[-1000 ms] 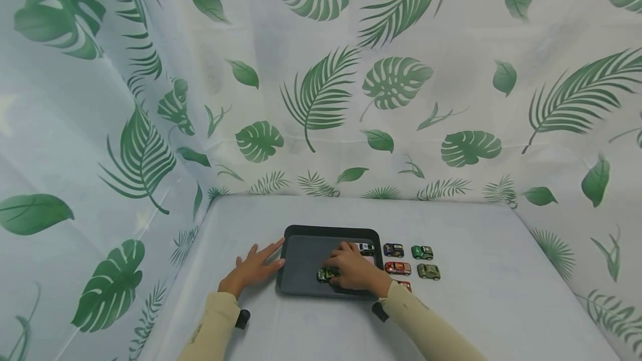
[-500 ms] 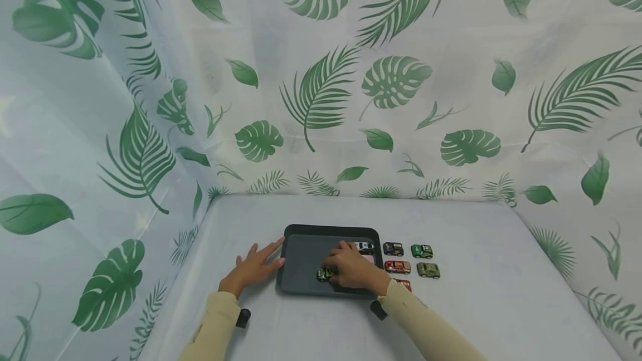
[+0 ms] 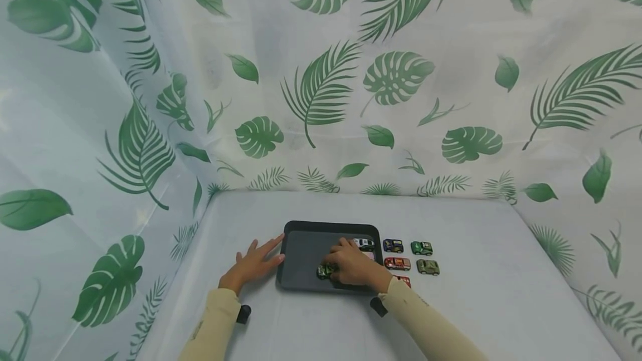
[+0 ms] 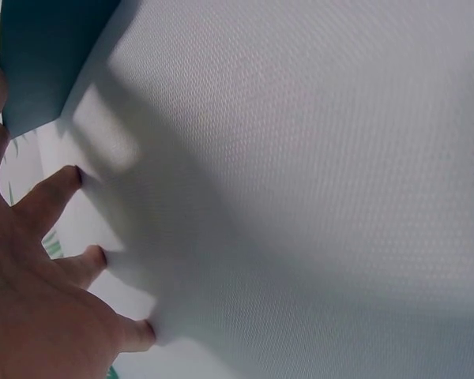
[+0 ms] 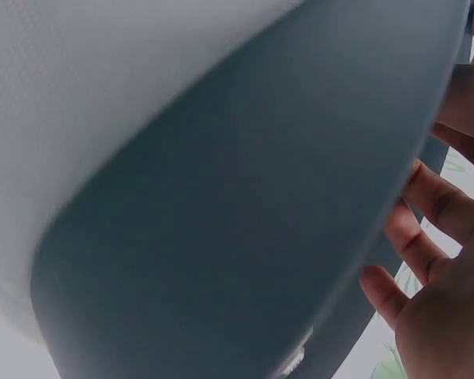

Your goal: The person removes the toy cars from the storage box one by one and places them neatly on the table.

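In the head view my right hand (image 3: 353,263) is over a dark grey tray (image 3: 306,263), its fingers holding a green-and-black toy car (image 3: 325,272) near the tray's front middle. The tray's wall (image 5: 237,197) hides that car in the right wrist view, where the fingers (image 5: 391,296) look bent. At the tray's left edge is my left hand (image 3: 254,263), thumb and forefinger touching the rim. The left wrist view shows its other fingers (image 4: 83,267) spread, tips on the white cloth. Partly behind my right hand, a white-and-black toy car (image 3: 364,244) and a pinkish one (image 3: 369,255) sit in the tray.
Right of the tray, several toy cars stand on the white cloth (image 3: 491,305): a dark blue one (image 3: 393,245), a green one (image 3: 422,248), a red one (image 3: 398,263), an olive one (image 3: 428,267) and another red one (image 3: 403,280), partly hidden by the right wrist. A leaf-patterned curtain (image 3: 321,177) hangs behind.
The head view has shifted slightly, so the tray and table appear a little higher. Both hands and the cars keep practically the same places.
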`<action>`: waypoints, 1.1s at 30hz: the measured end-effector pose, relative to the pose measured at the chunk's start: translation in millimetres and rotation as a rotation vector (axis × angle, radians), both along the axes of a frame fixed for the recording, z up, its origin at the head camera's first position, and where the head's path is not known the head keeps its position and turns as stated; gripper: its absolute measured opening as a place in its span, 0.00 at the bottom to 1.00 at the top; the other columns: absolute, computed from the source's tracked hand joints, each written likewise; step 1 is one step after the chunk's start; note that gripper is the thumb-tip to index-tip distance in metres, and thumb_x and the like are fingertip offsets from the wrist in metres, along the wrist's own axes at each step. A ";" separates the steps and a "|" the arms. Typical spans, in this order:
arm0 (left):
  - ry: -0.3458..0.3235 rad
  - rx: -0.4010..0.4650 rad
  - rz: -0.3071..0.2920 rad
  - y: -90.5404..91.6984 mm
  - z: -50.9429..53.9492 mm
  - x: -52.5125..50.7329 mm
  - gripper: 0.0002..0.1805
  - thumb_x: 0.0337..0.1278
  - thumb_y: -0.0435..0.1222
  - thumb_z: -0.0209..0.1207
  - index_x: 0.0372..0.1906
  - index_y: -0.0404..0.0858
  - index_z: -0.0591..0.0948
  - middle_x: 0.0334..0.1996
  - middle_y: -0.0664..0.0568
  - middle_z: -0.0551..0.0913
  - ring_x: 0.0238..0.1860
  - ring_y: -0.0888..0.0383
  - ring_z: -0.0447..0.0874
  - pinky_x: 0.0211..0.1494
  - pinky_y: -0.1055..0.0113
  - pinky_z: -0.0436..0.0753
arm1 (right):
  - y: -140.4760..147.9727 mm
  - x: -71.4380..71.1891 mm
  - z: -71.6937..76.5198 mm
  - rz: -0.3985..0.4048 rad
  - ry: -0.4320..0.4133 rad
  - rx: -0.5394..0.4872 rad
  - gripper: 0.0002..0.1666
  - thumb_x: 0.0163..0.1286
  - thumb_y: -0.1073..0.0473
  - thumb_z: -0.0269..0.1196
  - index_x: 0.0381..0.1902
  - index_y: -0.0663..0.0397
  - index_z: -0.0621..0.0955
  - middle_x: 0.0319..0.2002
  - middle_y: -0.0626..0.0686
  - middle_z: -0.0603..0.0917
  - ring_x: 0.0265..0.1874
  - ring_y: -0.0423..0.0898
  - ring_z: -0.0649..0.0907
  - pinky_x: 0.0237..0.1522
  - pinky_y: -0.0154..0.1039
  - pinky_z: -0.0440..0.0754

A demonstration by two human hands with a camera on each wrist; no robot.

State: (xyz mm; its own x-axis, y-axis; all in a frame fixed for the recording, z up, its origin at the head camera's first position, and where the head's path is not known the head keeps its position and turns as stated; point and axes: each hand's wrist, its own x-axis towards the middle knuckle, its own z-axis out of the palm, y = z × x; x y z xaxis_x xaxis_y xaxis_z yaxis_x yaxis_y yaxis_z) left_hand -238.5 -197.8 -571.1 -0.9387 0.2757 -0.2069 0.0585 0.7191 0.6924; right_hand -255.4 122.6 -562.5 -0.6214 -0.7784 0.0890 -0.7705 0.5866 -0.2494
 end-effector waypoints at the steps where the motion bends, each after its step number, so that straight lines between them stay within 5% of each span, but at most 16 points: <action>1: -0.001 0.000 0.002 -0.1 0.3 -0.3 0.37 0.80 0.57 0.56 0.86 0.53 0.64 0.82 0.38 0.63 0.83 0.25 0.37 0.73 0.18 0.32 | 0.7 -0.5 1.2 -0.005 0.001 0.006 0.18 0.66 0.59 0.78 0.54 0.47 0.91 0.45 0.48 0.87 0.45 0.48 0.75 0.54 0.61 0.77; 15: -0.009 -0.053 0.010 -0.5 0.4 -5.3 0.36 0.81 0.57 0.55 0.86 0.55 0.63 0.83 0.42 0.61 0.84 0.28 0.36 0.73 0.18 0.34 | 23.8 -1.2 22.3 -0.043 0.009 -0.026 0.18 0.65 0.63 0.78 0.53 0.53 0.91 0.48 0.52 0.88 0.47 0.51 0.77 0.56 0.64 0.77; 26: -0.007 -0.062 0.011 -5.5 0.3 -3.4 0.37 0.81 0.56 0.56 0.86 0.54 0.63 0.83 0.44 0.63 0.84 0.28 0.36 0.73 0.18 0.34 | 50.6 -1.6 29.7 -0.064 0.057 -0.039 0.20 0.66 0.62 0.78 0.55 0.49 0.90 0.44 0.49 0.85 0.45 0.50 0.76 0.47 0.53 0.74; 33: -0.007 -0.041 0.003 -1.0 -4.6 -3.7 0.37 0.81 0.57 0.56 0.86 0.54 0.63 0.82 0.42 0.63 0.84 0.28 0.36 0.73 0.18 0.33 | 76.0 7.4 39.0 -0.134 0.026 -0.066 0.20 0.66 0.65 0.77 0.56 0.54 0.90 0.46 0.50 0.86 0.48 0.53 0.77 0.52 0.61 0.75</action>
